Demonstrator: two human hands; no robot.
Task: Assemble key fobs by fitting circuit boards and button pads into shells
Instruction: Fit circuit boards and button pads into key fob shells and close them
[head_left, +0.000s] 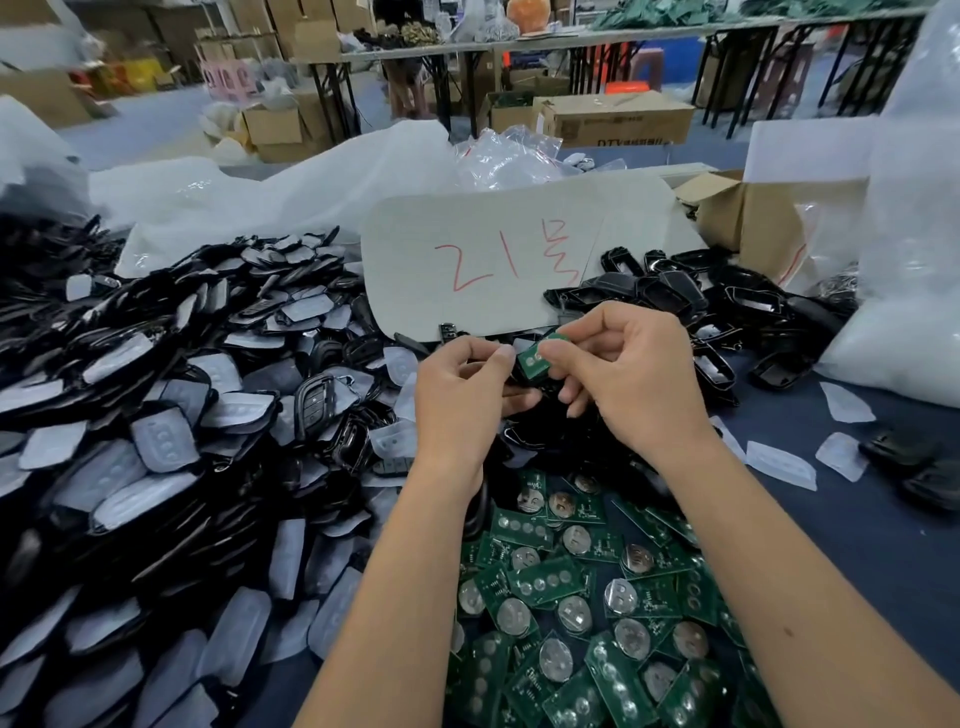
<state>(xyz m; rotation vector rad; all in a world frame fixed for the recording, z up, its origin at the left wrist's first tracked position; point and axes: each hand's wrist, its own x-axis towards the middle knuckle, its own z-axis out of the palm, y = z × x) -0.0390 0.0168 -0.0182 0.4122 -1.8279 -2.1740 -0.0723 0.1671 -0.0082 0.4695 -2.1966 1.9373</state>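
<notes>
Above the tabletop (857, 519), a green circuit board (535, 358) is pinched in the right hand (623, 369) and tilted over the black shell (530, 379) gripped by the left hand (462, 389).

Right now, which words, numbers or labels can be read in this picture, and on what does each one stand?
"21", then a red handwritten character I cannot read: on the grey card behind the hands.
"DTV", then blurred print: on the cardboard box on the floor.
Circuit boards: markings too small to read.
Pink sign, far left: blurred.
</notes>
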